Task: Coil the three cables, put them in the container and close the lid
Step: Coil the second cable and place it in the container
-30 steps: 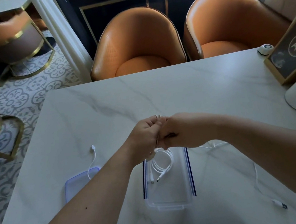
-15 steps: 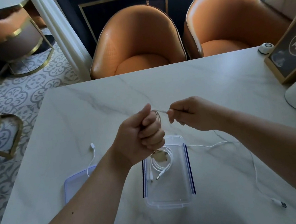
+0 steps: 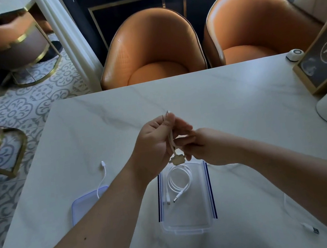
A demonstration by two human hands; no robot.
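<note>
Container [image 3: 188, 232] on the table [image 3: 228, 98], coiled cable [image 3: 181, 175] in its far end, lid [image 3: 84, 205] left (loose cable [image 3: 103, 176] over it), trailing cable [image 3: 310, 230] near right.

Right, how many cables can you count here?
3. One coiled cable in the container; one beige cable in the left hand and right hand; one loose cable by the lid. The right strand, link hidden, may be the beige cable's tail.

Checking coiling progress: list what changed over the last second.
The right hand pulled away to the right with a strand, then came back onto the beige cable. The left hand keeps its grip but has loosened from a fist, so the loops show. The coiled white cable in the container and the lid stayed put.
</note>
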